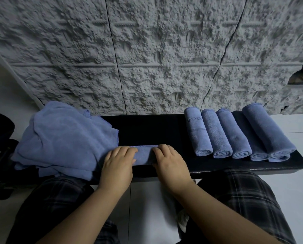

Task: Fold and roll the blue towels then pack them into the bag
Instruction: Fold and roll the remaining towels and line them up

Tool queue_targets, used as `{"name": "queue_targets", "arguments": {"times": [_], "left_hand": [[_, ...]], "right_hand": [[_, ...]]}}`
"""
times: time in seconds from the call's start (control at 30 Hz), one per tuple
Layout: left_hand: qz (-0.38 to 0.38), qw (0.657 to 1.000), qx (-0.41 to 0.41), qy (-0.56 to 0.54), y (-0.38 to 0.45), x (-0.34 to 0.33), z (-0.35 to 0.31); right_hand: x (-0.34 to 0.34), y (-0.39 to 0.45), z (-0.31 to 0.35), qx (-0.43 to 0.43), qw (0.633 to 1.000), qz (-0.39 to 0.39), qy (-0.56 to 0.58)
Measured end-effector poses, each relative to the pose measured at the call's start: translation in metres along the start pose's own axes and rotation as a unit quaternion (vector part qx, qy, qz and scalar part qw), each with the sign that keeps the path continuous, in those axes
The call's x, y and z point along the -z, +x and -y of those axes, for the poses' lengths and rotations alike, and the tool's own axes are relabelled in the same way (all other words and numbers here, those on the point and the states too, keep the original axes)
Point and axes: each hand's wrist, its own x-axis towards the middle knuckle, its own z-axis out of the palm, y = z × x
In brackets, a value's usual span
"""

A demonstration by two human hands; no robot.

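A blue towel roll point(144, 154) lies crosswise near the front edge of the black bench point(156, 131). My left hand point(119, 162) grips its left end and my right hand point(168, 162) grips its right end, fingers curled over the top of the roll. To the left sits a loose pile of unrolled blue towels point(64, 138). On the right stand several finished blue rolls point(235, 134) side by side, one stacked on top at the far right. No bag can be clearly made out.
A rough grey textured wall point(147, 59) rises right behind the bench. Dark objects point(1, 147) lie on the floor at the far left. My knees in plaid shorts point(244, 199) sit below the bench's front edge, over white floor tiles.
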Motion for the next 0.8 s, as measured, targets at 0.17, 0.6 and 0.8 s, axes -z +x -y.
{"name": "queue_targets", "arguments": {"times": [0.17,0.6,0.8], "left_hand": [[0.019,0.997,-0.017,0.066,0.008,-0.006,-0.012],[0.082,0.993,-0.045,0.077,0.03,-0.022,-0.002],[0.089,0.992,-0.054,0.069,0.028,-0.027,0.004]], "right_hand": [[0.004,0.015,0.002,-0.01,0.999,-0.005,-0.034],[0.003,0.044,0.014,-0.035,0.994,0.079,-0.06],[-0.01,0.041,-0.01,0.03,0.997,0.074,0.011]]}}
